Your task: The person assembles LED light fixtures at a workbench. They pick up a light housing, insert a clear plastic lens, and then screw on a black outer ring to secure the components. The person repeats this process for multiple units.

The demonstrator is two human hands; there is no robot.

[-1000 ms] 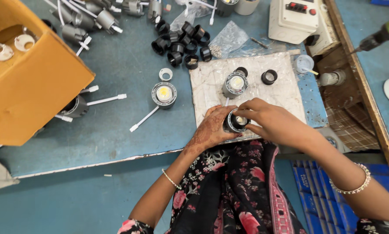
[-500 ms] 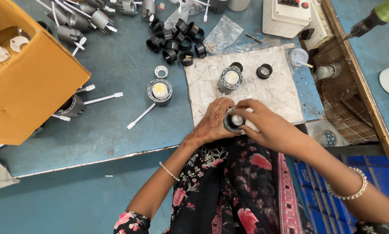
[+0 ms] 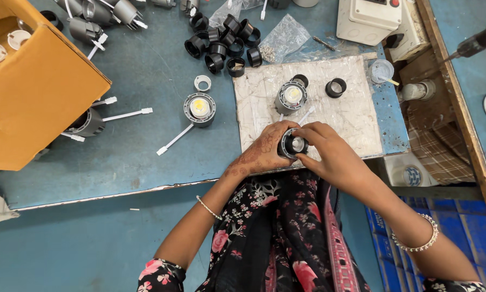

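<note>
Both hands close around a small round grey lamp housing [image 3: 293, 144] with a black ring in its mouth, held over the near edge of a white work mat [image 3: 356, 116]. My left hand [image 3: 264, 151] cups its left side and my right hand [image 3: 329, 151] pinches its right rim. A second grey housing [image 3: 290, 97] with a pale centre stands upright on the mat just beyond, with a loose black ring [image 3: 335, 87] to its right. Another housing [image 3: 199, 107] with white leads lies on the blue table to the left.
A heap of black rings [image 3: 224, 43] lies beyond the mat beside clear plastic bags [image 3: 286, 35]. An orange cardboard box [image 3: 34, 86] fills the left side, with grey lamp bodies [image 3: 99, 16] behind it. A white switch box [image 3: 370, 19] sits at the far right. A drill [image 3: 478, 40] pokes in.
The hands and the housing stay in the same place on the mat; the fingers have shifted slightly around its rim. The camera view has drifted a little.
</note>
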